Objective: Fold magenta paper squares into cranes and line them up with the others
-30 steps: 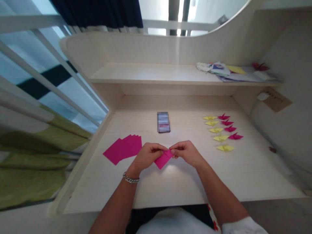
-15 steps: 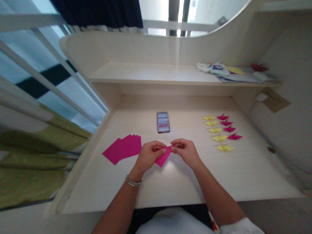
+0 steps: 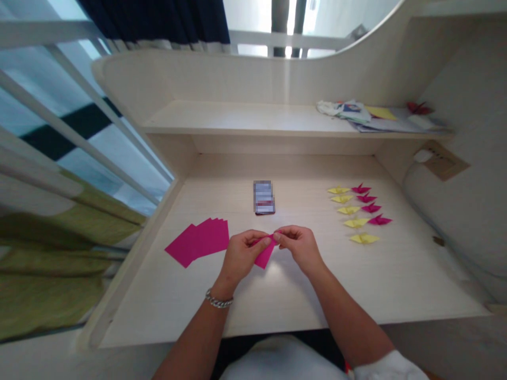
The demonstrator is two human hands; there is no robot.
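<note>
A magenta sheet of origami paper, partly folded, is held between my two hands above the desk. My left hand pinches its upper left part with thumb and fingers, which hide some of the folds. At its upper right edge, the thumb and fingertips of my right hand are closed on the paper. Left of my left hand lies a fanned stack of magenta paper squares. Off to the right stand folded paper cranes in two columns, yellow cranes and magenta cranes.
A phone with a blurred screen lies on the desk beyond my hands. Papers and a crumpled wrapper sit on the shelf. Bed rails border the left side. A cable runs down the right wall.
My right hand has shifted slightly left, closer to my left hand. The folded paper's lower tip looks narrower and a little higher. The camera view has moved slightly.
</note>
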